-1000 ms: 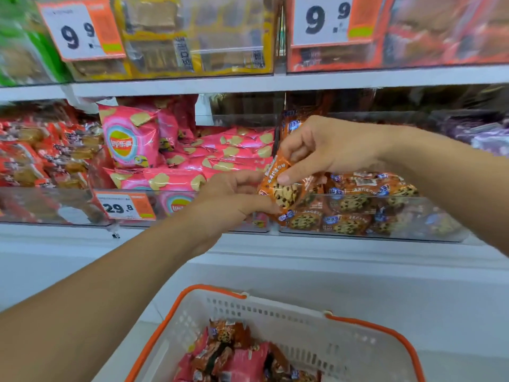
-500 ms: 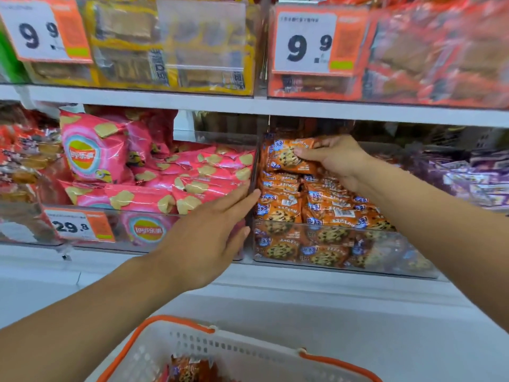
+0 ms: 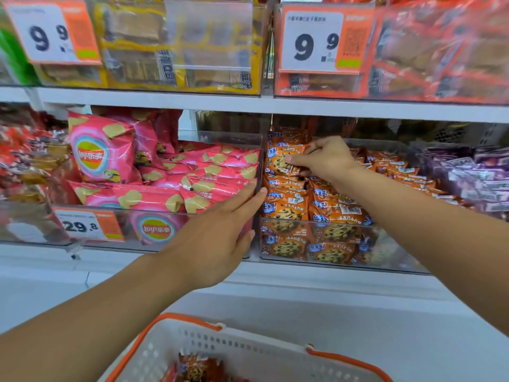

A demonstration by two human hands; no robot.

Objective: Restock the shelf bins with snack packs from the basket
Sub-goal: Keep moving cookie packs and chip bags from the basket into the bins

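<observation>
Item: orange cookie pack [image 3: 283,161], moved since a second ago from both our hands near the bin front onto the far pile in the cookie bin [image 3: 385,245]; one placed. Right hand [image 3: 326,158] pinches it; left hand [image 3: 217,238], released, flat. Basket [image 3: 248,351] holds more.

Under the right fingers [image 3: 296,158] the cookie pack [image 3: 281,164] is orange with brown chocolate-chip cookies and a blue logo. Left of the left fingers [image 3: 248,199] the chip bags [image 3: 102,155] are pink with yellow chips. The basket [image 3: 248,351] is white with an orange rim.
</observation>
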